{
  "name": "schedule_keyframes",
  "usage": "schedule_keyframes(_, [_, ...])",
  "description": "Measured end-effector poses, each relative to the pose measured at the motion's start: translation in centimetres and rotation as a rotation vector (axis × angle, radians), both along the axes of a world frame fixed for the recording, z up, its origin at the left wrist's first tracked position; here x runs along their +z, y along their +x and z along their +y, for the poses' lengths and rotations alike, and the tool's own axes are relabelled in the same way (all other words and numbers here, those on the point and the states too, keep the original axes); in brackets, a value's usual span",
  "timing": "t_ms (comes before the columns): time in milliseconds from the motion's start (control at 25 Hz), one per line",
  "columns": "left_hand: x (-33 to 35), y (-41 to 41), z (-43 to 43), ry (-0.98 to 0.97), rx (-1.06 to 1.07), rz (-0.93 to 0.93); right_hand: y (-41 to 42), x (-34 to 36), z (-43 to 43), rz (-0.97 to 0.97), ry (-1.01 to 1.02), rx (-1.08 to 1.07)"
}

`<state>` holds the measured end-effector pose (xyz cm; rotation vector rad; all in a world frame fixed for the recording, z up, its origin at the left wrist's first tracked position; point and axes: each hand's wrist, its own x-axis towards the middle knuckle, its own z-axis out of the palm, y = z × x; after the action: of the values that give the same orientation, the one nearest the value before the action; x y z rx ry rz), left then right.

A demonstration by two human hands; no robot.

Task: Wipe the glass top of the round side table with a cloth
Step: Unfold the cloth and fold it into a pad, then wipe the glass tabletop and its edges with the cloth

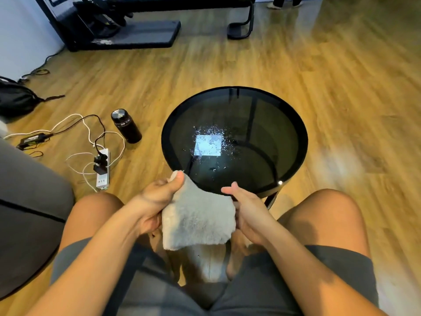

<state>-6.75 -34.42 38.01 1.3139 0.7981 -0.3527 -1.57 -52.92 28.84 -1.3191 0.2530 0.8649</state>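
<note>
The cloth, grey and fluffy, hangs folded btw your two hands, above your knees and just over the near edge of the table. Your left hand has it in a closed grip: thumb pressed on the top corner, fingers curled behind the left edge. Your right hand lies flat along the cloth's right side, fingers straight and together, palm vs. the fabric; can't tell if anything is pinched there.

The table is round w/ a black rim and dark glass top, right in front of you on the wood floor. Water droplets are scattered near the glass's centre-left, around a bright square reflection of a light. The table's legs and lower ring show through the glass.

Left of the table, on the floor: a black flask standing upright, near the rim but apart from it. Further left, a white power strip w/ plugs in it and a tangle of black and white cables. A black bag sits at the far left, a grey cushioned seat beside your left thigh. Black equipment frame at the back. Nothing stands btw cloth and glass.
</note>
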Motion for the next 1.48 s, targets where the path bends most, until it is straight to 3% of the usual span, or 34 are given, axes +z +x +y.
schedule_keyframes(80, [-0.2, -0.6, 0.4, -0.158, -0.01, -0.106, 0.3, 0.1, -0.5, 0.043, 0.102, 0.044])
schedule_keyframes(120, [-0.5, -0.7, 0.6, -0.107, -0.076, -0.145, 0.4, 0.0, -0.9, 0.011, 0.163, 0.074])
schedule_keyframes(200, [-1.0, -1.0, 0.6, 0.242, -0.324, -0.195, 0.4, 0.0, -1.5, -0.129, 0.201, 0.177])
schedule_keyframes(280, [-1.6, -1.1, 0.3, 0.607, -0.545, -0.192, 0.0, -0.2, -1.8, -0.419, -0.05, 0.416])
schedule_keyframes(360, [-2.2, -1.4, 0.1, 0.806, -0.713, -0.156, -0.5, -0.5, -1.6, -0.695, -0.404, 0.579])
schedule_keyframes(480, [-3.2, -1.9, -0.1, 1.025, -0.905, -0.246, -0.1, -0.2, -1.9, -0.862, -0.556, 0.523])
schedule_keyframes(600, [-3.5, -1.2, 0.3, 0.908, -0.807, -0.339, 1.2, 0.5, -3.6, -0.721, -0.443, 0.372])
schedule_keyframes(720, [-4.8, 1.0, -1.5, 0.555, -0.515, -0.358, 2.2, 1.1, -4.3, -0.41, -0.202, -0.059])
schedule_keyframes(760, [-5.3, 1.7, -2.9, 0.509, -0.467, -0.373, 2.8, 1.4, -4.5, -0.417, -0.201, -0.199])
schedule_keyframes(840, [-7.7, 3.6, -4.6, 0.65, -0.639, -0.43, 5.2, 1.3, -4.3, -0.531, -0.441, -0.319])
schedule_keyframes(920, [-10.3, 5.3, -3.4, 1.014, -0.866, -0.409, 7.2, 0.5, -3.9, -0.642, -0.812, -0.238])
schedule_keyframes(1000, [-12.3, 7.2, 0.3, 1.271, -0.796, -0.467, 6.8, -1.3, -2.5, -0.655, -1.083, -0.033])
schedule_keyframes(1080, [-13.7, 8.8, 3.9, 1.369, -0.739, -0.505, 5.3, -3.9, -0.1, -0.66, -1.242, 0.176])
schedule_keyframes(1160, [-15.2, 10.2, 5.6, 1.393, -0.77, -0.553, 4.6, -5.6, 1.5, -0.723, -1.397, 0.264])
schedule_keyframes(1280, [-16.8, 11.8, 5.7, 1.367, -0.692, -0.623, 5.2, -6.2, 1.8, -0.753, -1.456, 0.279])
schedule_keyframes(1360, [-17.5, 12.1, 5.3, 1.338, -0.55, -0.671, 5.6, -5.8, 2.6, -0.769, -1.395, 0.279])
schedule_keyframes(1480, [-17.4, 12.4, 5.2, 1.173, -0.367, -0.734, 4.7, -4.9, 6.9, -0.949, -1.264, 0.321])
